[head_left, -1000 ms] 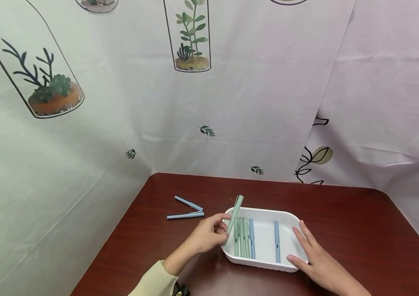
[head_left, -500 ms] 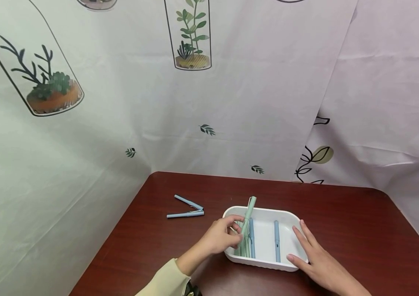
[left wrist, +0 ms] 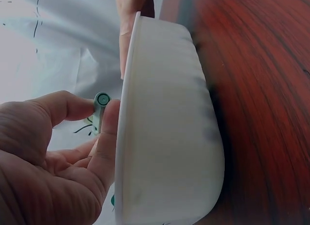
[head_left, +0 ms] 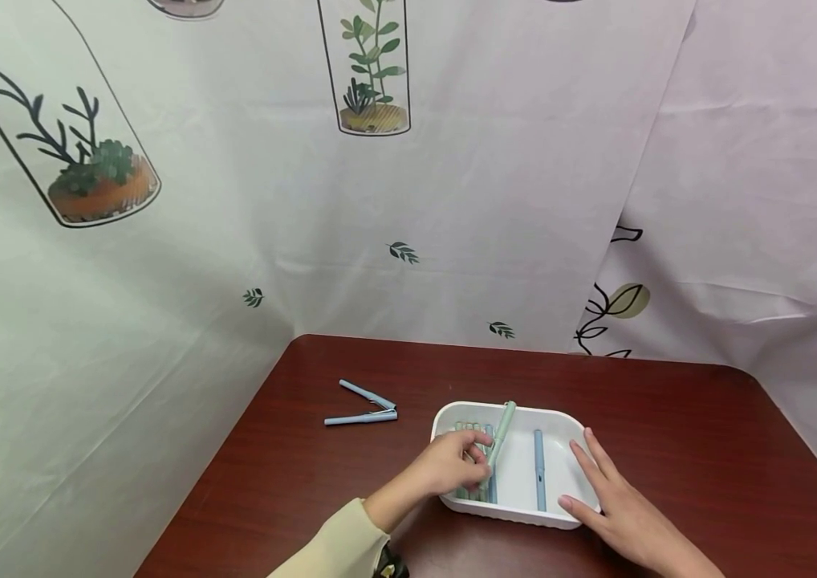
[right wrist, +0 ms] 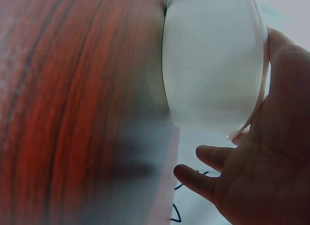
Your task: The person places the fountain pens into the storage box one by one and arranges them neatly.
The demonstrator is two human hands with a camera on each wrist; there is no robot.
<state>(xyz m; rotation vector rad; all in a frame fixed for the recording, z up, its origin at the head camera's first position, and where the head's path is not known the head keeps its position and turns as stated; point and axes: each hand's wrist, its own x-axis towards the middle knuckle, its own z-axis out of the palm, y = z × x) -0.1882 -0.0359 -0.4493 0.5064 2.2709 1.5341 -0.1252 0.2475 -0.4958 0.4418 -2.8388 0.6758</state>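
My left hand [head_left: 455, 463] pinches a light green pen [head_left: 501, 433] between thumb and fingers, tilted over the white tray [head_left: 567, 417]. In the left wrist view, the round end of the green pen [left wrist: 102, 99] shows between thumb and fingers, beside the tray's rim. Under my left hand, several green pens lie side by side at the tray's left, partly hidden, with a blue pen [head_left: 493, 486] along them. A second blue pen [head_left: 539, 470] lies apart, right of the middle. My right hand [head_left: 621, 510] rests with straight fingers at the tray's right rim.
Two blue pens, an upper pen [head_left: 367, 394] and a lower pen [head_left: 360, 419], lie in a V on the dark red table [head_left: 271, 474], left of the tray. A printed white curtain [head_left: 524, 201] hangs behind the table.
My left hand has carried the green pen rightward across the tray, from its left side to beside the blue pen, and lowered it. The right hand stays in place.
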